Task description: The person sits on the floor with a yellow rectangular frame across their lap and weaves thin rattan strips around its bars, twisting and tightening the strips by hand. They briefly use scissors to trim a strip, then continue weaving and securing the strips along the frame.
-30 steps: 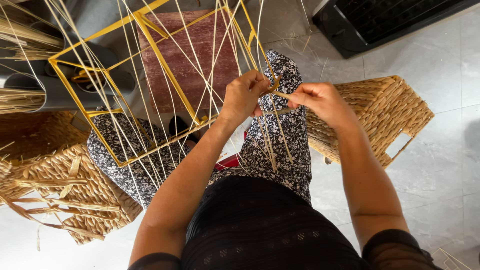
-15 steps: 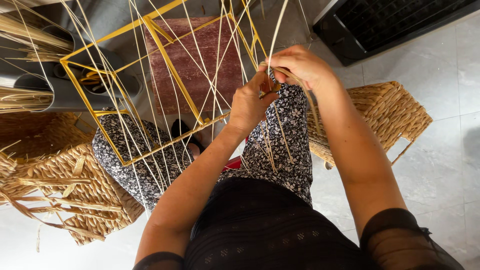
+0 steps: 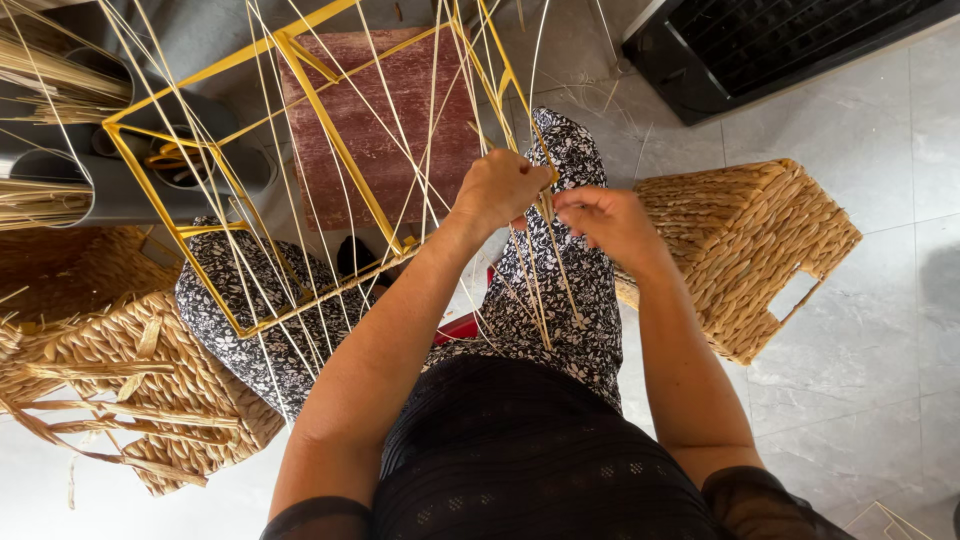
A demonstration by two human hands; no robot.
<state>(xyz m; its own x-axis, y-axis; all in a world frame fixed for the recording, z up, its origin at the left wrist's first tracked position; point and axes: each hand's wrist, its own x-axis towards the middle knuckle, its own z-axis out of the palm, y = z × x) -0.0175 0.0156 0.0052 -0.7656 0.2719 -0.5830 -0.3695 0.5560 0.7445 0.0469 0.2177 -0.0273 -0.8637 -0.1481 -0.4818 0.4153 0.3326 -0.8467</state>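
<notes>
The pale straw strands (image 3: 545, 262) hang over the person's patterned knee, running from the yellow wire frame (image 3: 300, 130) corner toward the lap, long axis near vertical in view. Half a second ago the right hand (image 3: 607, 222) was raised above the left; now it has dropped beside the left hand (image 3: 497, 190). Both hands are pinched shut on the strands. A woven basket (image 3: 745, 250) lies on the floor right, another woven basket (image 3: 130, 370) left, grey tubes (image 3: 120, 190) behind.

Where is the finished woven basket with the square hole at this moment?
In the head view, the woven basket lies on the grey tiled floor at the person's right side, just beyond the right hand and below the black crate.
</notes>
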